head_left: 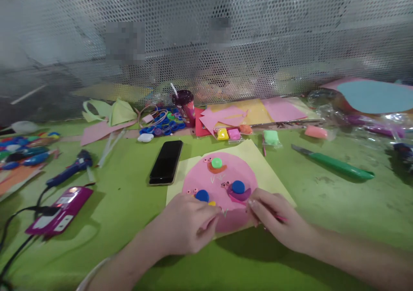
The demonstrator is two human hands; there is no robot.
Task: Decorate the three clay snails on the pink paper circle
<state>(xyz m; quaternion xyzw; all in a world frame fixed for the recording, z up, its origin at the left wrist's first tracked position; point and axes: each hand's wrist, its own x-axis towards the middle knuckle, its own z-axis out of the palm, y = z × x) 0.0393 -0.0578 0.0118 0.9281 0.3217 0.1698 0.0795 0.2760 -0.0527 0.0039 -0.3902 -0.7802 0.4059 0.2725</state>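
A round pink paper [200, 177] lies on a pale yellow sheet [267, 174]. Snail-like figures with bottle-cap shells are on it: a green cap [217, 163] at the top, a blue cap [238, 187] at the right and another blue cap [202, 196] at the left. My left hand [193, 222] rests over the lower left of the circle, fingers curled and pressed together; anything in them is hidden. At the lower right edge, my right hand [274, 215] is closed around a thin pink stick [282, 218], mostly covered by the fingers. A purple crescent body [245, 195] lies beside those fingertips.
Left of the paper lie a black phone [166, 162], a blue glue gun [71, 169] and a magenta power strip [60, 211] with cords. A green utility knife [338, 165] with its blade out lies right. Clay packets [234, 134], a cup [185, 106] and a perforated metal panel [193, 45] stand behind.
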